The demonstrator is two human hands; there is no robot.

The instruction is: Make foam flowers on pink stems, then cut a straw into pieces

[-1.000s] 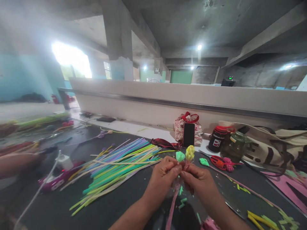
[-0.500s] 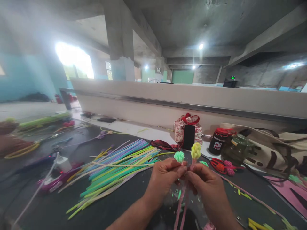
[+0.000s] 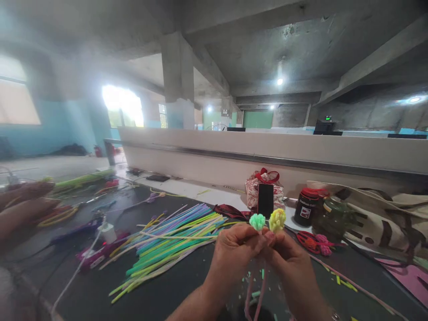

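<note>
Fuzzy pastel sticks (image 3: 167, 248), nine o'clock from left hand (image 3: 234, 252). There, narrow pinch on green flower (image 3: 257, 221), just under its head, at one o'clock. Yellow flower (image 3: 277, 219), eleven o'clock from right hand (image 3: 292, 258), pinched equally narrowly. Pink flower (image 3: 323, 246), three o'clock.

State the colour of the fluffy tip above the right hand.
The fluffy tip is yellow, head view.

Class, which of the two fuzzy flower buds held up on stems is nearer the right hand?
The yellow bud, just above the right hand; the other, the mint-green bud, stands by the left hand.
</note>
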